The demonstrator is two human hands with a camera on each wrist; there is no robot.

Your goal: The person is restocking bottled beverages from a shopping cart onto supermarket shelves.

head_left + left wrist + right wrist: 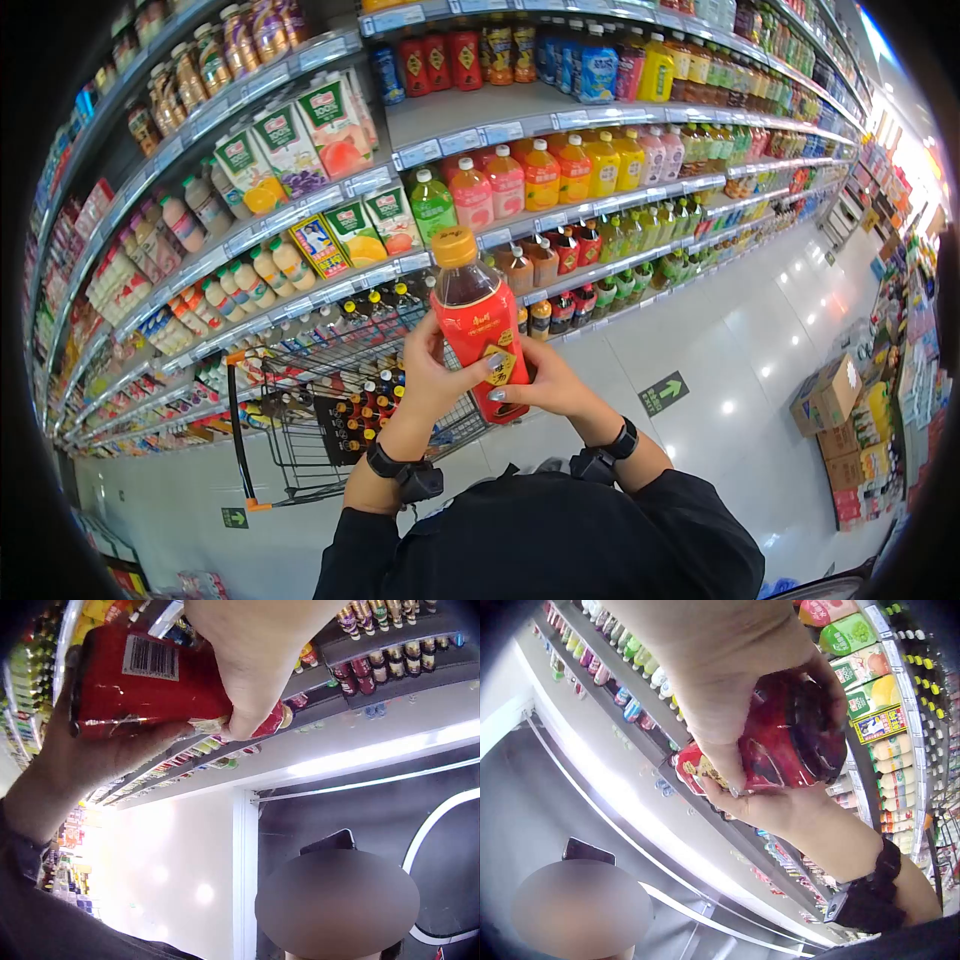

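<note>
Both hands hold a drink bottle [468,320] with a red label and a yellow-orange cap in front of the chest, its cap end pointing toward the shelves. The left hand [432,372] grips its left side, thumb across the label. Around the lower right side curls the right hand [552,382], its thumb near the label's yellow diamond. A white barcode [151,658] shows on the red wrap in the left wrist view. In the right wrist view the dark base of the bottle [810,727] faces the camera, partly covered by the hands.
A wire shopping cart [238,430] stands at the left, with several dark, colour-capped bottles [368,412] in view there. Shelves of drinks, including juice cartons [330,130] and bottles [495,180], curve ahead. Cardboard boxes [832,400] are stacked right, beyond the tiled floor [610,460].
</note>
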